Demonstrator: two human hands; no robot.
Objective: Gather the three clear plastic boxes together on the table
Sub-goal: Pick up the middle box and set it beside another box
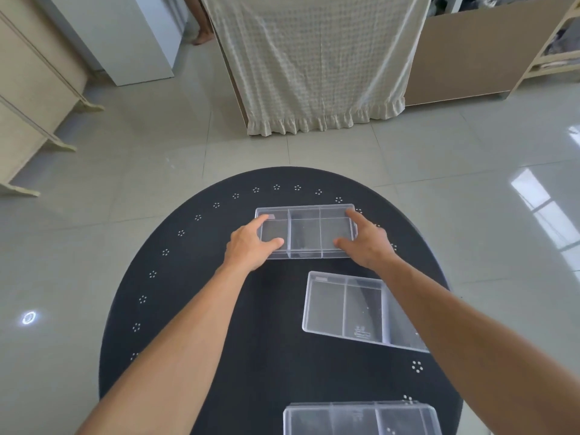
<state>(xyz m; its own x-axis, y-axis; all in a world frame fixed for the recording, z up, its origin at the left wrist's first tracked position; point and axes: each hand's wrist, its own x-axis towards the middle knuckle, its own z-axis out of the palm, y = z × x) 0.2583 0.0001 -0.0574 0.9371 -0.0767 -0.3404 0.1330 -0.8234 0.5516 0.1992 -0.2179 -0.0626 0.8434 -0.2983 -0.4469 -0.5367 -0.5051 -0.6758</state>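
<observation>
Three clear plastic boxes with inner dividers sit apart on a round black table [194,309]. The far box [306,232] lies near the table's far edge. My left hand [251,246] grips its left end and my right hand [365,243] grips its right end, thumbs on the near side and fingers over the far rim. The middle box [348,310] lies slightly skewed right of centre, partly hidden under my right forearm. The near box [361,419] is at the bottom edge of the view, cut off by the frame.
The table stands on a glossy tiled floor [157,171]. Beyond it hangs a cream checked cloth [314,64] over furniture. Wooden cabinets [28,98] stand at the left, shelving [558,42] at the right. A person's bare foot [202,37] shows far back.
</observation>
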